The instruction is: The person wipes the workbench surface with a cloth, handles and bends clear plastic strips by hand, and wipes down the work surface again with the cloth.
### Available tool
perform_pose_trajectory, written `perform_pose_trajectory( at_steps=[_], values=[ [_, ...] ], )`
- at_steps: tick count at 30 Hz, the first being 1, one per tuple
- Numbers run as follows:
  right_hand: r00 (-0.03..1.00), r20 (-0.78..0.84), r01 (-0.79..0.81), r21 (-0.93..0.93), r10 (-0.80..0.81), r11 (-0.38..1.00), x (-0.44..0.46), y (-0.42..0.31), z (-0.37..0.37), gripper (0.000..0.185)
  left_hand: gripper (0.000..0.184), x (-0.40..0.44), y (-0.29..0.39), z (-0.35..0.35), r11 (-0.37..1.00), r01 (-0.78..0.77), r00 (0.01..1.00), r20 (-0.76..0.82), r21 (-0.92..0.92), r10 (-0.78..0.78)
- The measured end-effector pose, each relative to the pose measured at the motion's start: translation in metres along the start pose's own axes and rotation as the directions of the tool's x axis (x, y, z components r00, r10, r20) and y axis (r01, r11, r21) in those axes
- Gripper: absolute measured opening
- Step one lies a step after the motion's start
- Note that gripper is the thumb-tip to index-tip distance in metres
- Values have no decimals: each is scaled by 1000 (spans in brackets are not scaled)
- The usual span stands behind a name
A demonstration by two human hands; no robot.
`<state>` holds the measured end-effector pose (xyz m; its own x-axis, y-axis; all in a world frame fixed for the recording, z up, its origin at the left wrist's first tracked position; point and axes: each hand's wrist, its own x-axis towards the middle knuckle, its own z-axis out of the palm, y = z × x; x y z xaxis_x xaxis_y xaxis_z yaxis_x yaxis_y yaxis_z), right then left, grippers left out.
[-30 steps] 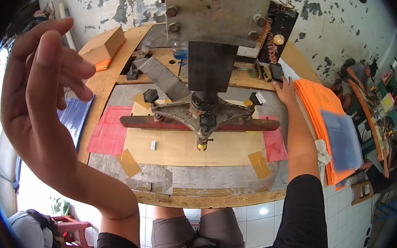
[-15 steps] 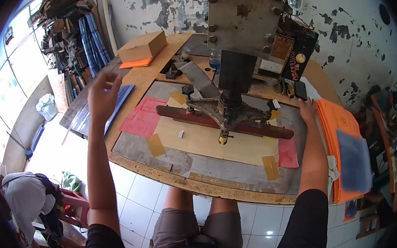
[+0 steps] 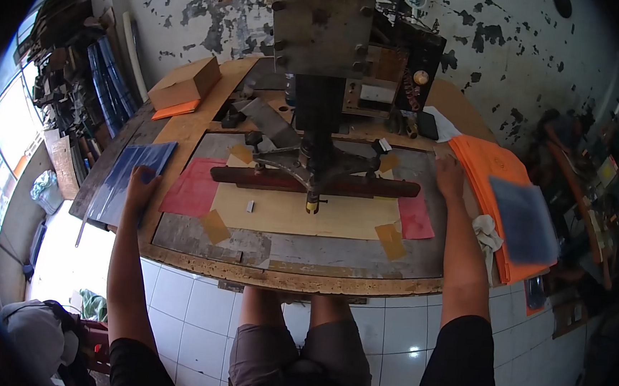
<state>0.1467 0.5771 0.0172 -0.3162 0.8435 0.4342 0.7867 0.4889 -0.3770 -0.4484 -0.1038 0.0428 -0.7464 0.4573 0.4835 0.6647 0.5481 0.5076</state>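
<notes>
My left hand [image 3: 140, 187] is over the near right part of the clear bluish plastic sheets [image 3: 125, 174] at the table's left side, its thumb apart from its curved fingers. My right hand [image 3: 449, 175] lies at the right edge of the work board with fingers stretched out, beside the stack of orange sheets [image 3: 488, 177]. Between my hands stands a press with a dark red bar [image 3: 267, 180] across its foot. Beneath the bar is a cream sheet [image 3: 286, 219], with pink sheets [image 3: 194, 185] at its ends and brown tape [image 3: 215, 227] near its corners.
A small pale piece [image 3: 250, 207] lies on the cream sheet. A cardboard box [image 3: 185, 82] sits at the back left. Near the right back is a black phone [image 3: 427, 125]. A white cloth [image 3: 487, 234] hangs at the right edge. Another person [image 3: 568, 132] is at far right.
My left hand has come down from the air onto the plastic sheets. My right hand has drawn back from near the phone. The camera view has shifted.
</notes>
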Motion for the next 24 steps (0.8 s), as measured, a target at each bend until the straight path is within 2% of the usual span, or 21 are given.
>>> perform_pose_trajectory(
  at_steps=[4,7,10,12,16,21,24],
  values=[
    [998,-53,37,-74,-41,997,-6,-6,-1,68,39,2,-9,0,997,-20,1000,8,-81,21],
    [998,-66,-3,-20,1,1000,-4,-6,0,67,35,0,-9,-4,994,-11,1000,22,-109,14],
    [998,0,-68,23,68,997,-4,-6,-5,67,32,1,-11,-4,990,-20,1000,19,-140,23],
    [999,-18,-34,12,34,999,0,1,1,67,30,2,-15,-4,988,-24,999,17,-149,27],
    [999,0,35,0,-35,999,13,21,18,67,33,2,-22,-4,976,90,996,1,-200,-91],
    [999,-32,7,42,-6,999,7,18,14,66,35,4,-23,-9,954,232,969,-42,-191,-244],
    [999,-32,-24,73,26,997,-2,3,-1,63,33,8,-41,-8,953,139,975,-130,-271,-179]
  ],
)
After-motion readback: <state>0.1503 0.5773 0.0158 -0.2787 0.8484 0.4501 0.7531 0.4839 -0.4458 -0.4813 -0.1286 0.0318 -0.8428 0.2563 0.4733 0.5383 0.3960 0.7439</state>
